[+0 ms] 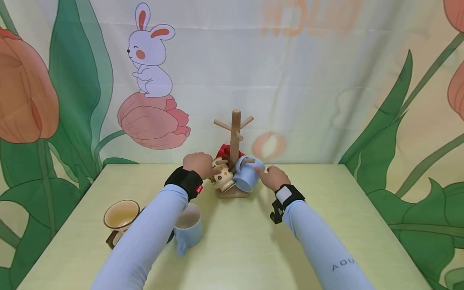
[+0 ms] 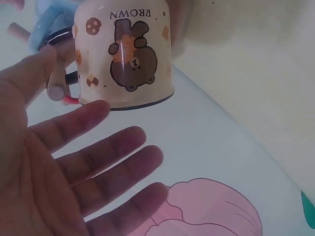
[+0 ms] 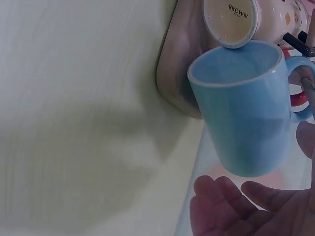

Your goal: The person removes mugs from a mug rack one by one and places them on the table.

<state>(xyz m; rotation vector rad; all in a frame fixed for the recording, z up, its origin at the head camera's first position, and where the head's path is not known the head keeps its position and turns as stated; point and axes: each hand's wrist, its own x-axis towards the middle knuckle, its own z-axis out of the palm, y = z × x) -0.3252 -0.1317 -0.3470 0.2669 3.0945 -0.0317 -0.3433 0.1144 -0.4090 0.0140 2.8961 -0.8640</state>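
Observation:
A wooden mug tree (image 1: pixel 235 139) stands at the back of the table, its upper pegs bare. From its lower pegs hang a light blue mug (image 1: pixel 248 177) on the right, a cream mug (image 2: pixel 140 59) printed with a brown bear on the left, and a red mug (image 1: pixel 223 150) behind, mostly hidden. My left hand (image 1: pixel 199 165) is beside the cream mug, its fingers extended and the thumb near the peg and handle. Beside the blue mug, my right hand (image 1: pixel 274 178) has loosely bent fingers below it and its thumb near the handle; nothing is gripped.
Toward the front left stand a cream mug (image 1: pixel 122 213) with a brown handle and another light blue mug (image 1: pixel 190 231). My left forearm partly covers a dark object between them. Behind the table hangs a printed cloth (image 1: pixel 308 80).

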